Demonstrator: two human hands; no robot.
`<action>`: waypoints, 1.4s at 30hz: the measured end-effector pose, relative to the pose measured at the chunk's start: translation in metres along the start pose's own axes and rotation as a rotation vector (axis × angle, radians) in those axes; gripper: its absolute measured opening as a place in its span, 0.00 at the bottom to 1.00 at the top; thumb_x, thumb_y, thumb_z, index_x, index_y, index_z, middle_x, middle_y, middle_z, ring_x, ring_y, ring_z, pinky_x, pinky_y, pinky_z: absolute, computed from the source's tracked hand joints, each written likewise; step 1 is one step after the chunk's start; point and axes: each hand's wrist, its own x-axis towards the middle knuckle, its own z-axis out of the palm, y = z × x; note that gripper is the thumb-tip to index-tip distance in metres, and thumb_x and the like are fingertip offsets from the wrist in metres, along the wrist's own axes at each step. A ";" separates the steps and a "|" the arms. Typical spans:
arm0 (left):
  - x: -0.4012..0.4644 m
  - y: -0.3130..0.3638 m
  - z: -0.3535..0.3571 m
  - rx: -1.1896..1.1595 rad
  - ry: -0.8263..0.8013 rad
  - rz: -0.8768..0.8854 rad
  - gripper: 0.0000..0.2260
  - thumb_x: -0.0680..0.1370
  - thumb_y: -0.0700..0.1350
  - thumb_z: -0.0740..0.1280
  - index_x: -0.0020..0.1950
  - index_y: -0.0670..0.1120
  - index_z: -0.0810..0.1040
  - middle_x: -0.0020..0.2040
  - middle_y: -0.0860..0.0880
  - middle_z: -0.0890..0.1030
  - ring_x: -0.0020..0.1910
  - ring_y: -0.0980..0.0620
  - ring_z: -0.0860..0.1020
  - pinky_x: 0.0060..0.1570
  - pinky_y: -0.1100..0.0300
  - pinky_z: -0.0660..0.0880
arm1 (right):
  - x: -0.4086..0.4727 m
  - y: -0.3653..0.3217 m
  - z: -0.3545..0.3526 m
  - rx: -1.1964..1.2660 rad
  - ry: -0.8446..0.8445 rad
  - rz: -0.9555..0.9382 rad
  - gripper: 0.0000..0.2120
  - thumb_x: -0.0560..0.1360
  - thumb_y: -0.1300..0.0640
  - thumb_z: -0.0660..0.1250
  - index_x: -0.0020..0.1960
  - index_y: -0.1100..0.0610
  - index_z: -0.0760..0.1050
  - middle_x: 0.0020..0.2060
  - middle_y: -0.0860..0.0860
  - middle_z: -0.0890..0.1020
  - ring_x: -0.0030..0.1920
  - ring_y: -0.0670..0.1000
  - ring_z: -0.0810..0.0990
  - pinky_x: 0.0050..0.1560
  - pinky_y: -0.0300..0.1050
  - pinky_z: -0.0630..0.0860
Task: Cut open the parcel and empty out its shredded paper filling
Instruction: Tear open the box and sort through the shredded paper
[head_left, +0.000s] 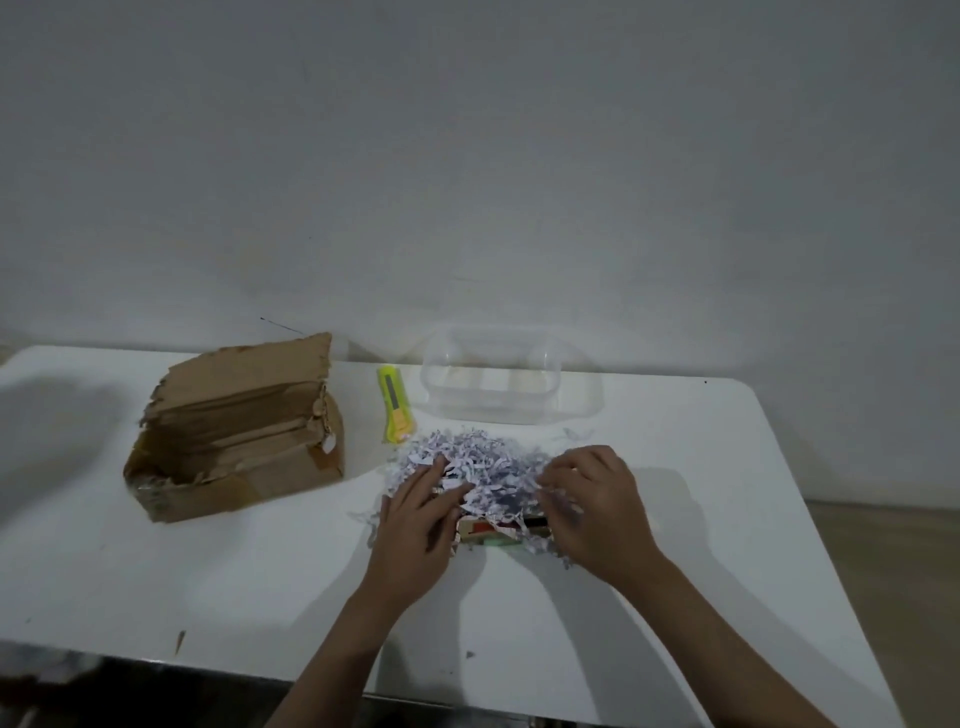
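A torn-open brown cardboard parcel (236, 431) lies on the white table (208, 571) at the left, its flap standing up. A heap of white and purple shredded paper (485, 462) lies in the middle of the table. Under its near edge a small flat item (493, 531) with red and green print shows. My left hand (415, 525) rests on the heap's left side with fingers spread. My right hand (592, 499) lies on the heap's right side, its fingertips buried in the shreds. A yellow utility knife (396, 402) lies behind the heap.
A clear plastic container (493, 384) stands at the back of the table, against the grey wall. The table's near edge runs along the bottom, and its right edge slants down at the right. A few loose shreds lie around the heap.
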 end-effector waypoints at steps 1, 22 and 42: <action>0.000 0.001 0.001 0.003 0.010 0.005 0.17 0.78 0.54 0.54 0.67 0.63 0.66 0.74 0.53 0.64 0.74 0.50 0.61 0.65 0.37 0.64 | 0.001 -0.008 0.001 -0.003 -0.013 -0.094 0.02 0.70 0.56 0.70 0.41 0.55 0.80 0.37 0.49 0.81 0.41 0.54 0.76 0.41 0.46 0.72; -0.004 0.000 0.003 0.015 0.083 0.046 0.19 0.77 0.47 0.56 0.68 0.56 0.72 0.72 0.53 0.68 0.72 0.52 0.65 0.66 0.40 0.66 | 0.019 -0.038 -0.023 0.037 -0.371 0.104 0.11 0.67 0.45 0.71 0.48 0.44 0.76 0.49 0.43 0.79 0.54 0.50 0.74 0.62 0.52 0.63; -0.006 0.000 0.006 0.062 0.099 0.051 0.18 0.79 0.51 0.54 0.68 0.55 0.72 0.72 0.53 0.69 0.71 0.51 0.66 0.66 0.40 0.66 | 0.050 0.076 -0.042 0.147 0.007 0.832 0.12 0.76 0.49 0.65 0.49 0.57 0.79 0.34 0.53 0.81 0.29 0.52 0.77 0.30 0.41 0.72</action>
